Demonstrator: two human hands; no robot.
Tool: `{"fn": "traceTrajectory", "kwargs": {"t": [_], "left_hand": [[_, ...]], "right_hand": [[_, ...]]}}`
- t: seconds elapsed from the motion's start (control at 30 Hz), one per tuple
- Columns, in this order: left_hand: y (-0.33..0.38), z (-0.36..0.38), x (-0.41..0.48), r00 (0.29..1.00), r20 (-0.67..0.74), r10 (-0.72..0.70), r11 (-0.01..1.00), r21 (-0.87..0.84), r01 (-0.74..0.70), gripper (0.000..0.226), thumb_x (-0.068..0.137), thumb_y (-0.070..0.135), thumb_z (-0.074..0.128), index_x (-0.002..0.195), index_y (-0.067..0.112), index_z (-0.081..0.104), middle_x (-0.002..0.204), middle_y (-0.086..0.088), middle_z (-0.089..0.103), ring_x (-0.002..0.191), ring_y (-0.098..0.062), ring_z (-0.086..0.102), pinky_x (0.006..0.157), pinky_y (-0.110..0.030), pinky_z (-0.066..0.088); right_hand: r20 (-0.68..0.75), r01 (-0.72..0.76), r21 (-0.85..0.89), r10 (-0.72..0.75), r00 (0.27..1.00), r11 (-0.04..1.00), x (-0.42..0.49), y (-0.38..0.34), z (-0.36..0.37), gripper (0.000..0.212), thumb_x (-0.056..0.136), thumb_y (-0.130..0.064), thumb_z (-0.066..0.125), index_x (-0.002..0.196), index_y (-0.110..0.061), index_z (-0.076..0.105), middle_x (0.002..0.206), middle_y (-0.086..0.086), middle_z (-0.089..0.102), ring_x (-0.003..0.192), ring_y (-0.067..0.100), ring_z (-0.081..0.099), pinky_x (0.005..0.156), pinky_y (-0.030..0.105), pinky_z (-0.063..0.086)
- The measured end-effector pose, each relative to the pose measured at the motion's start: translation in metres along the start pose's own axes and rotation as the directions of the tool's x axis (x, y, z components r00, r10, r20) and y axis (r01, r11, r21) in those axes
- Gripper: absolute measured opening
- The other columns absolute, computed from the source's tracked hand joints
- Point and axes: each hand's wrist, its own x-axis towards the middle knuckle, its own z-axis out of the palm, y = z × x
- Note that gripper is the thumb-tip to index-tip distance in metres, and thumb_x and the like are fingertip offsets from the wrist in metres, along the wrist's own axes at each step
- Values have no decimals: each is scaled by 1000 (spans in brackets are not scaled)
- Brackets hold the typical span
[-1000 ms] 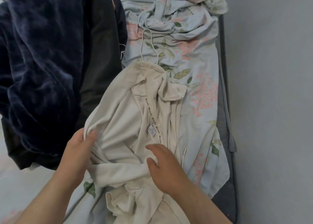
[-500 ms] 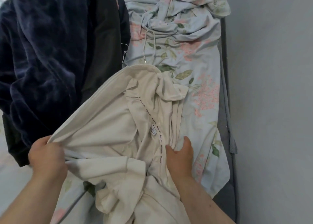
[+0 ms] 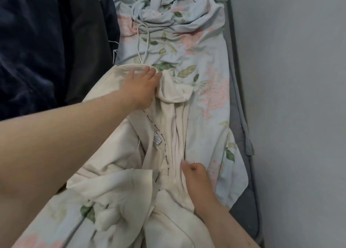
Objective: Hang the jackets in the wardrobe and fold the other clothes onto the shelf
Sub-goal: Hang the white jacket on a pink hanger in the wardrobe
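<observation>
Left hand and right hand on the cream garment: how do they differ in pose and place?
The left hand reaches to the far end of the cream garment; the right hand sits at its near right edge. The left hand's fingers lie stretched out on the cloth; the right hand's are curled, pinching the edge. Both touch the same garment on the floral sheet.

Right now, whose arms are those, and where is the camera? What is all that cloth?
There is no machine here. The arms belong to a person who wears one camera on the head, so you look down just as that person does. A cream top lies rumpled on a bed with a flowery sheet. The left hand lies on the top's far end, fingers straight. The right hand pinches its edge, nearer the person. Dark clothes are heaped on the left, and a grey wall stands on the right.
</observation>
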Motion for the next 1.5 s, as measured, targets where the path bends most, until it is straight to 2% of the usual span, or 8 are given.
{"fn": "traceTrajectory", "kwargs": {"t": [0.13,0.3,0.43,0.57,0.8,1.2,1.37,1.5], "left_hand": [[-26,-9,35,985,112,-134,971,215,108,97,82,53,61,155,20,7,162,-9,20,151,-25,11,117,-62,3],[-42,-16,37,926,309,-216,971,166,171,51,85,46,65,117,8,56,110,-9,59,94,-30,54,87,-38,48],[-54,-34,19,922,318,-219,972,155,177,46,81,48,71,104,11,55,97,-3,56,88,-27,55,74,-34,46],[-71,-36,-9,885,367,-288,957,148,250,26,88,25,62,102,3,63,92,-8,60,85,-27,56,72,-32,46],[-78,-24,-70,875,181,-448,808,-336,483,8,86,14,58,85,10,51,83,-11,58,68,-23,51,53,-33,36],[-30,-122,-190,799,433,-418,53,-866,497,25,93,28,64,88,4,73,92,-21,73,81,-34,68,73,-43,52],[-13,-191,-245,881,298,-368,189,-903,385,31,95,31,60,76,8,71,76,-6,72,70,-26,66,69,-40,52],[-4,-252,-285,873,25,-488,404,-880,251,29,89,32,59,73,8,61,67,-7,55,64,-19,47,60,-32,37]], "right_hand": [[260,2,-198,50,964,980,-15,27,-9,10,84,-25,66,89,-18,70,82,-1,73,69,4,65,56,19,49],[258,132,-524,9,966,841,-8,45,-32,7,103,-30,42,100,-25,40,89,-14,46,80,4,46,61,14,33],[152,-38,-107,55,987,993,-8,36,-45,14,104,-23,44,116,-21,51,115,-2,61,103,15,59,97,38,49],[236,-315,533,220,947,786,-14,17,-53,18,96,-13,64,113,-17,66,105,5,76,98,22,73,79,37,60],[284,-369,63,338,897,927,-47,13,-26,25,88,-4,66,113,-11,67,102,7,74,96,25,70,91,41,57],[14,92,308,-102,995,947,-127,-132,-69,29,86,-9,60,102,-30,70,94,-9,76,90,14,71,74,29,57],[79,230,325,-269,960,917,-193,-191,-85,42,73,-11,56,99,-40,72,98,-5,76,89,16,73,69,28,58],[52,369,239,-391,919,898,-256,-225,-98,62,73,-11,52,128,-38,60,120,-8,70,112,18,66,101,46,52]]}}
